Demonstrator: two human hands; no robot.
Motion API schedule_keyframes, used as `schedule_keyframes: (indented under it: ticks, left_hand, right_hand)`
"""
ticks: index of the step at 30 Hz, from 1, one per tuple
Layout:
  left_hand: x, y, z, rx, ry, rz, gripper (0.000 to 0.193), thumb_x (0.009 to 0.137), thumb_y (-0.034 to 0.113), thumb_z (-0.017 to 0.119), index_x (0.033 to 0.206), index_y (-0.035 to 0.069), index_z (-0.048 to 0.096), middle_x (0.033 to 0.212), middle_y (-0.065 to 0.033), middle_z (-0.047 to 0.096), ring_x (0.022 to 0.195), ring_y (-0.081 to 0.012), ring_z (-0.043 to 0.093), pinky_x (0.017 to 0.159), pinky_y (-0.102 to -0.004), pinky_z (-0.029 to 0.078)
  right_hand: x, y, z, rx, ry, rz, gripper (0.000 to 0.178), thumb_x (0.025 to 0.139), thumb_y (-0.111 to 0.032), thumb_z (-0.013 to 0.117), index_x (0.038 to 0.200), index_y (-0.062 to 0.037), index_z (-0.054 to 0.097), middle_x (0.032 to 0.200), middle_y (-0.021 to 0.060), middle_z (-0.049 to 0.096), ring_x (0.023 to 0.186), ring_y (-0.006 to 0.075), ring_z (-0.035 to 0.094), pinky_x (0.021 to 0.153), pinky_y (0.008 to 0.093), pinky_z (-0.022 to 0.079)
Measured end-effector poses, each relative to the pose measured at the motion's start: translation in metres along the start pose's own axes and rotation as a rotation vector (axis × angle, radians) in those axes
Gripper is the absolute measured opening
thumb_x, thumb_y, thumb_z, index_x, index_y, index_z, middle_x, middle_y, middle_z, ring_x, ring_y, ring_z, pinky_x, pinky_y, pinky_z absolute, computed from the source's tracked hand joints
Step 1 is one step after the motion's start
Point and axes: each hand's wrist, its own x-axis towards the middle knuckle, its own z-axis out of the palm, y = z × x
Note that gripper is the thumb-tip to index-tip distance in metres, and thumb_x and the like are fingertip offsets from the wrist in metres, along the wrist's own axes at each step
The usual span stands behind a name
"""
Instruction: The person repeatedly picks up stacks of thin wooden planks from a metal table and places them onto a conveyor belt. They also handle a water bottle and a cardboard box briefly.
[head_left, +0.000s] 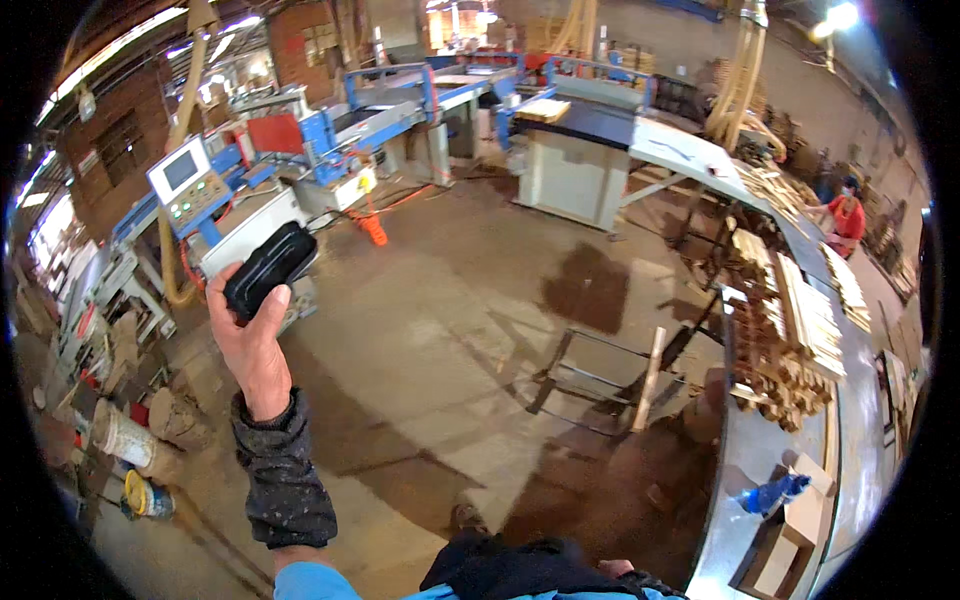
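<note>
Raised in front of me on the left, my left hand (255,340) grips a small black oblong case (270,266) between thumb and fingers. The case is tilted, and a ridged rim runs along its upper side; whether it is a lidded box or a tray I cannot tell. A dark speckled cuff covers my left forearm. Only a sliver of my right hand (616,567) shows at the lower edge, close to my body, with its fingers hidden.
Behind the case stands a control panel (184,180) beside blue-and-grey machinery. A metal frame (590,385) sits on the floor. On the right, a long table (735,450) bears stacked wood strips (785,330), a cardboard box (800,525) and a blue item. A person in red (848,218) is beyond. Buckets (148,494) stand lower left.
</note>
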Motion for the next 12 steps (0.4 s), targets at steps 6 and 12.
schedule_keyframes:
  ticks: [6,12]
  left_hand:
    - [0.057,-0.028,0.003,0.219,-0.189,0.096,0.070,0.083,-0.002,0.085,0.146,0.003,0.055,0.134,-0.0105,0.065,0.115,-0.0194,0.068,0.101,-0.0349,0.057]
    - [0.107,-0.096,0.040,0.051,-0.426,0.032,0.076,0.080,0.001,0.092,0.145,-0.003,0.051,0.138,-0.0182,0.067,0.123,-0.0219,0.068,0.106,-0.0375,0.056]
  right_hand:
    - [0.114,-0.112,-0.131,0.008,0.190,-0.193,0.027,0.086,-0.031,0.077,0.107,-0.0142,0.072,0.108,0.0132,0.076,0.105,0.0400,0.072,0.088,0.0497,0.059]
    - [0.217,-0.178,-0.246,0.038,0.188,-0.250,0.030,0.089,-0.035,0.073,0.107,-0.0117,0.072,0.109,0.0163,0.076,0.107,0.0412,0.072,0.089,0.0511,0.059]
